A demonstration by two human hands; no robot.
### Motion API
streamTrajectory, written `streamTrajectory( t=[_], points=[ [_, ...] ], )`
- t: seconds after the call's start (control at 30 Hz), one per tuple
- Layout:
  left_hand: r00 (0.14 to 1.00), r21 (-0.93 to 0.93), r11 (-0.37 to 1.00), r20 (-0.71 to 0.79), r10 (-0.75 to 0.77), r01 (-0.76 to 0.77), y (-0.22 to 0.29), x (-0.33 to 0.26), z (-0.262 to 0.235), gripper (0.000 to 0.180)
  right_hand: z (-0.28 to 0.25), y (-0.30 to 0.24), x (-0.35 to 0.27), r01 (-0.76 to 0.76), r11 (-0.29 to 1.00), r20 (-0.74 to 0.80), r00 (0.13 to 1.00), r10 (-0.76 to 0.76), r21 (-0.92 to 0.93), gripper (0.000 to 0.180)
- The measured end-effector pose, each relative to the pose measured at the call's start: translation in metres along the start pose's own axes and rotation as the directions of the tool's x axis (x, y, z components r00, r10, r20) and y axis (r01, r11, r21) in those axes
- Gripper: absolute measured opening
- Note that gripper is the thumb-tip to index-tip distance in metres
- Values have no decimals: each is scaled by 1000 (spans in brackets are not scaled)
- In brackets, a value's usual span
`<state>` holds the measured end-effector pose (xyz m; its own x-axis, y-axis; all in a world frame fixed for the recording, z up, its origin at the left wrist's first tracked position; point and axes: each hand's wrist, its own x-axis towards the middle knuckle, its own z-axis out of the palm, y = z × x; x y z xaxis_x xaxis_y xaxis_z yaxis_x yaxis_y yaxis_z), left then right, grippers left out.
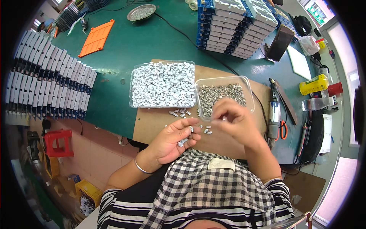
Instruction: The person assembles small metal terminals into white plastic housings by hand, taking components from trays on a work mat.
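A black-and-white checked apron (244, 189) covers the front, a pale oblong patch (222, 164) at its far part. Beneath is a black shirt (126, 210) with white stripes and short sleeves (281, 191). A plain silver bangle (141, 168) rings the left wrist (148, 162). Glasses (307, 216) show partly, near right.

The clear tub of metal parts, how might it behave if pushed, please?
The clear tub probably feels heavy for its size, holding many small metal parts. Being thin-looking plastic, it may flex; low and broad, it seems unlikely to tip.
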<state>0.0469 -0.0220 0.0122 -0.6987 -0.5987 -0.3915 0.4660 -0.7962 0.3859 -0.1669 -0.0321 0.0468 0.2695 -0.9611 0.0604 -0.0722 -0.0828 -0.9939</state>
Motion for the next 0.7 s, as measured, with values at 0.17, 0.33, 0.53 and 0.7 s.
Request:
streamTrajectory(
  t=[0.17, 0.33, 0.53, 0.7],
  points=[
    [999, -106, 994, 53, 13, -7, -4, 6, -3, 15, 21, 1, -10, -41, 999, 49, 998, 41, 8, 12],
    [999, -139, 990, 52, 2, 6, -3, 6, 2, 14, 25, 2, -9, -91, 995, 85, 992, 95, -52, 13],
    [999, -24, 998, -17, 49, -49, -7, 4, -3, 6, 30, 11, -11, -166, 983, 97, 983, 158, 83, 10],
    [988, 240, 967, -101, 116, -89, -5, 0, 3, 8, 35, 11, -12, -424, 796, 184, 906, 382, 432, 13]
  ],
)
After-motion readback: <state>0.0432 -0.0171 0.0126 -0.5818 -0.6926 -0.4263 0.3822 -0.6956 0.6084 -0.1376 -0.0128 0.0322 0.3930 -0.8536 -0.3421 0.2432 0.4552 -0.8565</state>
